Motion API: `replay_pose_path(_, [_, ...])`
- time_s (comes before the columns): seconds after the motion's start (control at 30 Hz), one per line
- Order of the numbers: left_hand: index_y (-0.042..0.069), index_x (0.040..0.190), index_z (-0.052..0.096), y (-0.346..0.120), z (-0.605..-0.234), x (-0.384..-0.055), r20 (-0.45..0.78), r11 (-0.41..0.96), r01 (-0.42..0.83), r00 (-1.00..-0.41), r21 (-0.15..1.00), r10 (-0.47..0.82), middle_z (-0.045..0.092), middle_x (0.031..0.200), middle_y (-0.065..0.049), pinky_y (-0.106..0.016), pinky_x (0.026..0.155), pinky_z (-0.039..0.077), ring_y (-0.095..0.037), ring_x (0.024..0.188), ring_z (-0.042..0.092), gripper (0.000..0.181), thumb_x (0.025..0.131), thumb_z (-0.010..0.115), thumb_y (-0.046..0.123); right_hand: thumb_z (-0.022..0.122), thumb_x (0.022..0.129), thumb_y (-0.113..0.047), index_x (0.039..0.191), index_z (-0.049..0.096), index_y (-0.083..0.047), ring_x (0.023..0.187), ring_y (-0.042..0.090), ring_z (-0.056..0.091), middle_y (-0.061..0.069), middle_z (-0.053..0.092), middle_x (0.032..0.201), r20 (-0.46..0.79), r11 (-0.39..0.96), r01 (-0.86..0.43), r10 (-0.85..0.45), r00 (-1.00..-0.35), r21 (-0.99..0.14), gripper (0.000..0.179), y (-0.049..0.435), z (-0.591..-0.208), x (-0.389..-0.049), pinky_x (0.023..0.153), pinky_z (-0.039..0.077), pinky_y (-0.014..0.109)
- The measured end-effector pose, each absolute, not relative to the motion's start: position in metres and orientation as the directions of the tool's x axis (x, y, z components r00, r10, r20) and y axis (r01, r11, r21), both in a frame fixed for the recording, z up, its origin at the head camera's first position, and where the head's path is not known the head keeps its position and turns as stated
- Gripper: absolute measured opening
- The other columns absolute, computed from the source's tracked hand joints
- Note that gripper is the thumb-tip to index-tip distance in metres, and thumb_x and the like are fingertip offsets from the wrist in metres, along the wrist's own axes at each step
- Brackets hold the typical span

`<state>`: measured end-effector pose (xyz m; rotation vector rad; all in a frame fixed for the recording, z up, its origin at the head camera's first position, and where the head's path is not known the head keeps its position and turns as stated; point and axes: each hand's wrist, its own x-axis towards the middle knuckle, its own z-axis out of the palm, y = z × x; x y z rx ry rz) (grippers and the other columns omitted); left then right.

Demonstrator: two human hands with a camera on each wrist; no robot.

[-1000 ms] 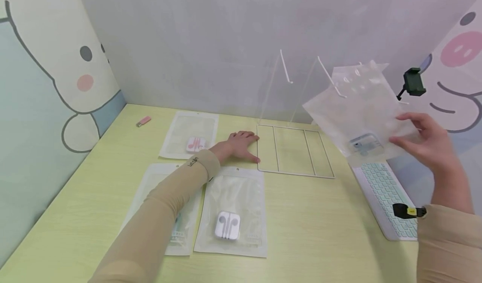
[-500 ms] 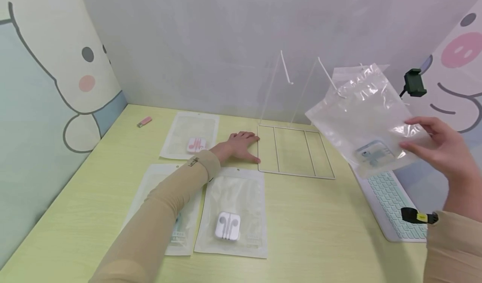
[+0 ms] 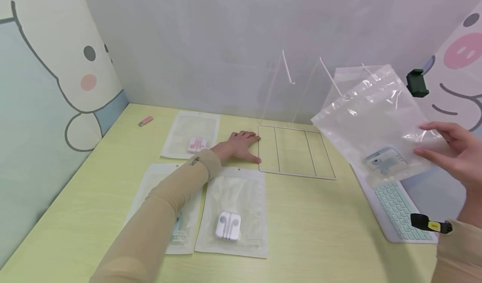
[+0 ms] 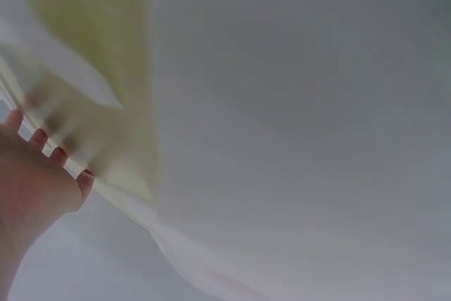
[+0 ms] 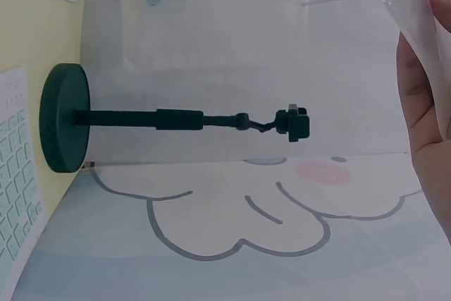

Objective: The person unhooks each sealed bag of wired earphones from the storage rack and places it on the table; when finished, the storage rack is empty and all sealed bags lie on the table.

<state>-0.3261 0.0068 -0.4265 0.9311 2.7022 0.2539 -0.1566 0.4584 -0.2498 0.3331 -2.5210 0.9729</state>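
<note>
On a pale yellow-green wooden tabletop (image 3: pixel 301 224), nearest the viewer, a flat clear plastic bag (image 3: pixel 237 191) holds a square white earphone case (image 3: pixel 228 226). Just left of it, a second clear bag (image 3: pixel 191 224) with teal contents lies partly hidden beneath a person's beige left sleeve (image 3: pixel 162 207). Near right, a black wristband (image 3: pixel 429 224) with a yellow tag sits by the other cuff, over a white keyboard with mint-green keys (image 3: pixel 404 214).

Above the keyboard, the right hand (image 3: pixel 461 149) pinches the right edge of a glossy, tilted clear plastic bag (image 3: pixel 361 122) between thumb and fingers; a pale-blue earphone case (image 3: pixel 385 161) rests in its lower part. Its upper edge meets a hook's tip in the head view; whether they touch cannot be told. The left hand (image 3: pixel 239 146), fingers spread, touches the left bar of a white wire rack (image 3: pixel 316 177) standing on the tabletop.

Farther back lie a clear bag with a pink-and-white earphone case (image 3: pixel 197 144) and a pink USB stick (image 3: pixel 145 121). Behind the held bag hangs another clear bag (image 5: pixel 211 33), near a dark green phone stand (image 5: pixel 180 119). Beyond rises a grey wall (image 3: pixel 211 44).
</note>
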Motion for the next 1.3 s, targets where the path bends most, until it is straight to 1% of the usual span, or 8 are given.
replay_pose_path(0.13, [0.028,0.151,0.02,0.006,-0.428,-0.327,-0.187,0.774,0.584,-0.755,0.244,0.629,0.015,0.158,-0.002,-0.055,0.111,0.016,-0.027,0.144,0.013,0.097,0.074,0.051,0.078,0.06,0.072,0.026,0.132,0.05,0.0,0.093,-0.001,0.052,-0.023,0.056,0.12,0.53,0.695,-0.441,-0.102,-0.842,-0.568,0.066,0.46,-0.25,-0.153,0.073,0.042,0.002])
replay_pose_path(0.27, [0.027,0.151,0.02,0.006,-0.429,-0.327,-0.184,0.771,0.589,-0.752,0.241,0.632,0.015,0.158,-0.003,-0.053,0.112,0.015,-0.027,0.144,0.013,0.097,0.074,0.05,0.079,0.058,0.069,0.029,0.13,0.05,0.006,0.096,0.001,0.053,-0.019,0.057,0.121,0.585,0.679,-0.488,-0.106,-0.804,-0.548,0.065,0.459,-0.25,-0.147,0.077,0.042,0.004])
replay_pose_path(0.53, [0.027,0.151,0.02,0.006,-0.427,-0.328,-0.181,0.768,0.595,-0.75,0.238,0.637,0.015,0.158,-0.003,-0.052,0.113,0.015,-0.027,0.144,0.013,0.097,0.075,0.05,0.078,0.057,0.069,0.03,0.129,0.049,0.009,0.094,-0.002,0.056,-0.018,0.059,0.12,0.59,0.667,-0.508,-0.126,-0.798,-0.544,0.064,0.46,-0.265,-0.133,0.073,0.044,0.004])
replay_pose_path(0.67, [0.026,0.151,0.019,0.006,-0.427,-0.328,-0.183,0.768,0.598,-0.749,0.23,0.637,0.015,0.158,-0.004,-0.052,0.112,0.016,-0.027,0.144,0.013,0.098,0.075,0.05,0.079,0.057,0.069,0.031,0.131,0.048,0.006,0.091,-0.007,0.056,-0.02,0.058,0.12,0.521,0.671,-0.475,-0.152,-0.84,-0.569,0.068,0.463,-0.279,-0.125,0.067,0.046,0.004])
replay_pose_path(0.8, [0.026,0.151,0.019,0.006,-0.428,-0.329,-0.186,0.77,0.594,-0.75,0.234,0.635,0.015,0.158,-0.004,-0.052,0.113,0.015,-0.027,0.144,0.013,0.098,0.075,0.05,0.079,0.058,0.073,0.028,0.134,0.045,0.003,0.086,-0.009,0.055,-0.022,0.055,0.117,0.413,0.703,-0.424,-0.2,-0.888,-0.571,0.067,0.463,-0.294,-0.118,0.062,0.047,0.007])
replay_pose_path(1.0, [0.025,0.151,0.02,0.008,-0.427,-0.328,-0.185,0.767,0.593,-0.747,0.246,0.638,0.015,0.158,-0.006,-0.053,0.113,0.014,-0.028,0.144,0.012,0.097,0.076,0.052,0.077,0.06,0.08,0.018,0.132,0.046,0.002,0.077,-0.001,0.057,-0.016,0.053,0.117,0.276,0.714,-0.382,-0.267,-0.923,-0.586,0.056,0.459,-0.313,-0.111,0.061,0.05,0.013])
replay_pose_path(1.13, [0.024,0.151,0.02,0.01,-0.426,-0.327,-0.187,0.765,0.599,-0.744,0.237,0.641,0.015,0.158,-0.006,-0.052,0.112,0.015,-0.028,0.144,0.013,0.096,0.076,0.051,0.076,0.06,0.083,0.013,0.134,0.044,-0.003,0.078,0.002,0.058,-0.022,0.049,0.122,0.15,0.715,-0.32,-0.293,-0.944,-0.621,0.056,0.456,-0.327,-0.105,0.061,0.051,0.017])
replay_pose_path(1.3, [0.024,0.151,0.02,0.011,-0.424,-0.326,-0.189,0.766,0.6,-0.744,0.232,0.64,0.016,0.157,-0.006,-0.051,0.112,0.016,-0.028,0.143,0.014,0.095,0.077,0.052,0.075,0.058,0.087,0.009,0.137,0.042,-0.005,0.082,0.004,0.057,-0.024,0.045,0.124,0.081,0.709,-0.307,-0.334,-0.939,-0.634,0.054,0.451,-0.342,-0.099,0.063,0.05,0.018])
